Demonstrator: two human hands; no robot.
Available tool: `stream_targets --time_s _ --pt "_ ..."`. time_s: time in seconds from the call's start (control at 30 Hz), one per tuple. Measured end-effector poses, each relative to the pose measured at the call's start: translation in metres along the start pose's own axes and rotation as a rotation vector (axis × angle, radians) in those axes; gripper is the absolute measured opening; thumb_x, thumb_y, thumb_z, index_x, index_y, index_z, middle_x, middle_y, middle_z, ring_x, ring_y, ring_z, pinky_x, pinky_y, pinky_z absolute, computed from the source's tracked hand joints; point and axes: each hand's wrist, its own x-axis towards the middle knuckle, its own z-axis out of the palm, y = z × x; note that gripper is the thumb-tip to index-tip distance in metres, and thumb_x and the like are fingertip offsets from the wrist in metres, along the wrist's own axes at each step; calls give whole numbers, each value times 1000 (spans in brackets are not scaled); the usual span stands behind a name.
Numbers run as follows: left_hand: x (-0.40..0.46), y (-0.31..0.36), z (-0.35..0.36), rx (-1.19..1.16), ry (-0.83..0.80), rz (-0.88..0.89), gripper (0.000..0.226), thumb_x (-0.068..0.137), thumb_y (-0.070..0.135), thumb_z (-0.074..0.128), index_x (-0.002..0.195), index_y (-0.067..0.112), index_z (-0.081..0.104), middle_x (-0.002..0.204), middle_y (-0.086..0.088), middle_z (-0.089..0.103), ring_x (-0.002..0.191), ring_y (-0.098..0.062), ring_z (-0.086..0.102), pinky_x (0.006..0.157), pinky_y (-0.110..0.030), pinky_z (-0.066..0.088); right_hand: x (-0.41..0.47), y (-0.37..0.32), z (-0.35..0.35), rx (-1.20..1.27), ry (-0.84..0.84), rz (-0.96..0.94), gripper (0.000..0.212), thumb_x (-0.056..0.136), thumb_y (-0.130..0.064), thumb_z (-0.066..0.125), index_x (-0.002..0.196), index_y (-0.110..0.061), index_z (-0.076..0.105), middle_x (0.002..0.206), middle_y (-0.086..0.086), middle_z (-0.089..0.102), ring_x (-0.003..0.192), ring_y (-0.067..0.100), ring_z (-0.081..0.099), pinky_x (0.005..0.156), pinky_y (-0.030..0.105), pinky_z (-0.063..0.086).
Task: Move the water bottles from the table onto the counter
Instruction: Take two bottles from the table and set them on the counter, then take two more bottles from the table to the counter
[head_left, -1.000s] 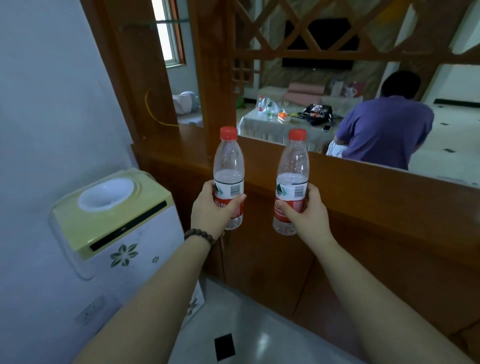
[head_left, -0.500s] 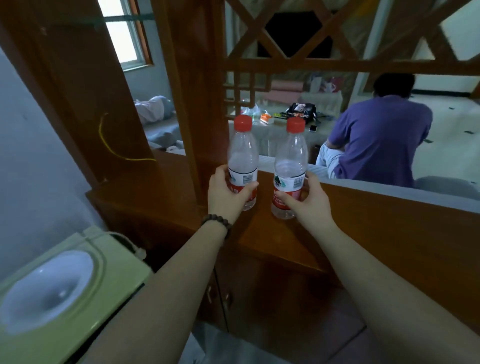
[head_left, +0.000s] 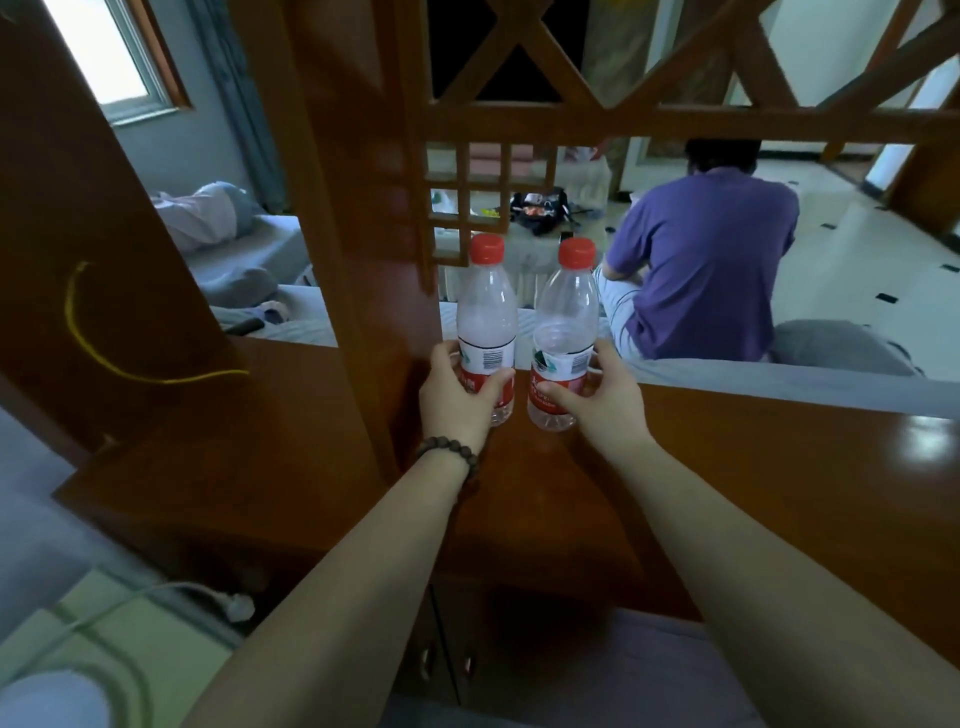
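A second ago I was carrying both bottles in the air, short of the wooden bench (head_left: 753, 467); now both are down at its surface, standing upright side by side just beside the wooden post (head_left: 363, 260). My left hand (head_left: 457, 400) keeps its grip wrapped round the lower, red-labelled part of the left bottle (head_left: 485, 322), thumb across the front. My right hand (head_left: 602, 400) has changed more: the grip on the right bottle (head_left: 563, 338) looks looser than it was, thumb and fingers still pinching the label from either side but less tightly wrapped. The two bottles stand near each other, not quite touching as far as I can tell. Their bases seem to rest on the bench top, though my fingers hide part of the left one.

I judge the carry is done for this pair and the step in hand is the release. What is left is to let go without tipping them; they are light and part empty, so a careless withdrawal could knock one over.
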Motion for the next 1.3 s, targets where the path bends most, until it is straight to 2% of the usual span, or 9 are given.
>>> stream_targets --time_s 0.1,0.2,0.37,0.47,0.57,0.7,0.8,1.07,1.3 --pt "-1 -6 2 1 -1 26 63 68 38 81 120 21 50 114 2 65 100 -12 62 74 -13 43 0 2 4 -15 5 -16 66 69 -30 81 125 -31 46 113 -14 60 103 4 57 83 19 45" --pt "-1 -10 2 -11 -9 41 65 69 40 80 124 22 48 117 2 64 104 -13 61 81 -21 45 -2 4 6 -10 21 -3 69 69 -32 81 128 -30 45 117 -13 60 106 4 57 86 20 45" --pt "-4 -11 3 -34 -49 23 82 65 43 81 134 22 42 124 3 59 110 -13 57 83 -21 43 -6 3 5 -15 13 18 73 69 -36 80 131 -30 42 123 -11 58 114 9 55 97 34 48" --pt "-10 -13 -1 20 -89 15 96 65 49 79 143 21 32 137 0 50 121 -17 51 94 -30 45 -13 6 3 -67 -4 80 96 70 -48 76 147 -25 24 147 -2 41 135 18 38 109 40 36" --pt "-25 -14 -7 117 -107 38 105 67 59 73 149 21 21 149 -3 35 133 -20 39 101 -30 35 -28 9 -3 -168 20 113 95 77 -62 61 150 -24 14 156 1 26 142 19 24 110 37 25" --pt "-62 -17 -15 310 -128 192 98 75 71 53 150 22 14 156 -1 21 143 -19 17 114 -42 23 -53 15 -19 -379 82 96 81 85 -67 42 150 -27 14 158 0 19 145 18 12 116 45 17" --pt "-91 -12 -9 427 -151 336 90 80 72 41 150 22 12 157 -2 17 145 -18 8 116 -43 12 -75 21 -41 -498 124 84 76 87 -66 35 150 -27 16 158 0 18 146 17 7 117 46 8" --pt "-171 32 57 528 -411 574 82 83 74 28 150 28 12 158 1 14 145 -16 3 116 -44 4 -170 42 -135 -635 281 178 72 89 -65 31 148 -26 21 158 2 17 146 19 5 115 45 4" --pt "-318 87 135 569 -664 821 85 81 77 16 150 27 15 157 -2 18 145 -22 7 114 -51 6 -329 61 -261 -770 526 435 68 91 -60 37 148 -27 24 158 0 16 147 18 4 117 47 4"
